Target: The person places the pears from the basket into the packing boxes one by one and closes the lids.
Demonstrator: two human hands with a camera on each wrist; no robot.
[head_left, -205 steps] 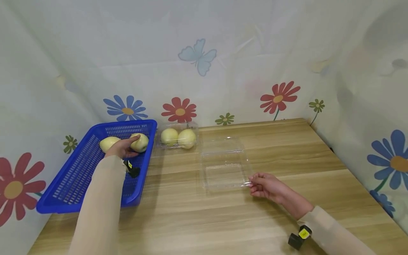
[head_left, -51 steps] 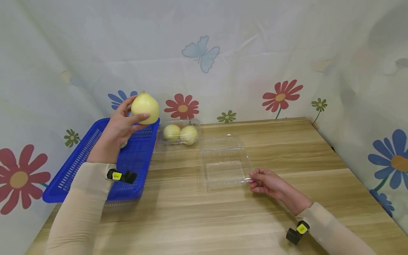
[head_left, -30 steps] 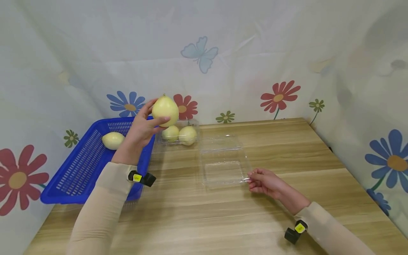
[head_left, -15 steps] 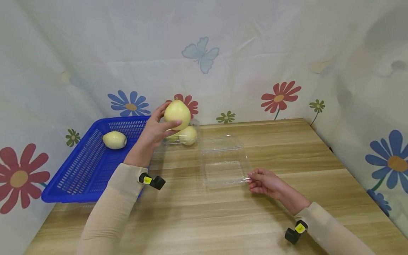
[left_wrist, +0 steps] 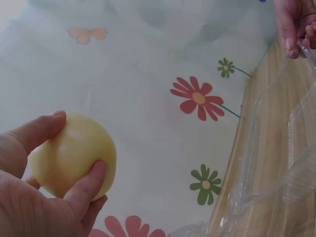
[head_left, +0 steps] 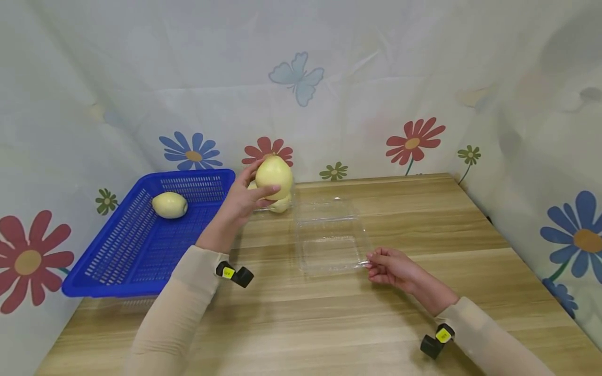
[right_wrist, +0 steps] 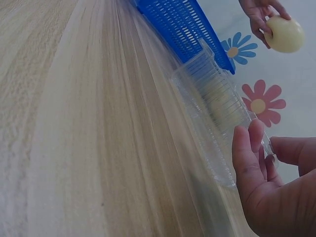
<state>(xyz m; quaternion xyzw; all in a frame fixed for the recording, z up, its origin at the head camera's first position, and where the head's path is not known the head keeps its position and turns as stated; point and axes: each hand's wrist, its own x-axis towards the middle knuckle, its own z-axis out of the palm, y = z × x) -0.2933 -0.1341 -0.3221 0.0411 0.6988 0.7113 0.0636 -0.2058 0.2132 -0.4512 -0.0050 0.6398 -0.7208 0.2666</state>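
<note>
"Pear (head_left: 274,180): where is it?"

"Up off the table (head_left: 301,324); the left hand (head_left: 241,199) has thumb and fingers curled round it."

"And the right hand (head_left: 392,269)?"

"Thumb and fingers pinching the clear box (head_left: 329,254) at its edge. Another pear (head_left: 170,205) lies in the basket (head_left: 162,250)."

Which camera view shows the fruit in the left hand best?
The left wrist view: the fruit is largest there, gripped by the left hand. The head view shows it smaller, in front of other fruit; the right wrist view shows it small, near the top right corner.
</note>
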